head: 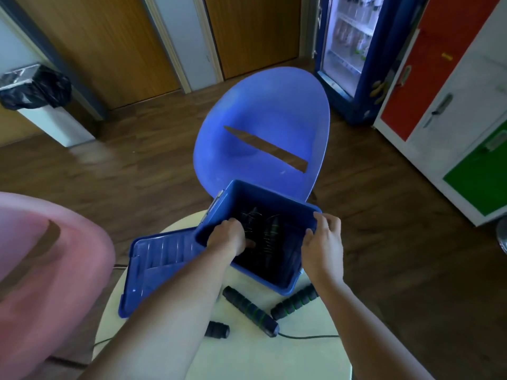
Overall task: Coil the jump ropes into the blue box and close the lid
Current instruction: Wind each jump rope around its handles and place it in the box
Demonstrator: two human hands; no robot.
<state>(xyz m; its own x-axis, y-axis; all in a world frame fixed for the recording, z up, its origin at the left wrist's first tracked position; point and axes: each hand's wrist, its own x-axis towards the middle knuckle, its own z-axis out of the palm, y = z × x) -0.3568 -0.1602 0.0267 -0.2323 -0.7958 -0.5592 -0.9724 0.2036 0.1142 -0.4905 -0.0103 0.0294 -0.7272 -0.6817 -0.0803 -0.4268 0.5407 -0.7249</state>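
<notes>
The blue box [277, 198] stands open on the round white table [274, 352]. A coiled jump rope [267, 229] with dark handles lies inside it. My left hand [229, 237] reaches into the box and presses on that rope; whether it grips it is unclear. My right hand [323, 242] holds the box's right rim. The blue lid [153, 267] lies flat to the left of the box. Black foam handles [249, 311] with green rings, another handle [295, 301] and a third [216, 329] lie on the table in front of the box, with a thin cord [307, 336] trailing right.
A blue chair [263, 127] stands just behind the table. A pink chair [49, 256] is at the left. A drinks fridge [354, 50] and coloured lockers [452, 105] line the right side. A bin [35, 89] stands at the far left.
</notes>
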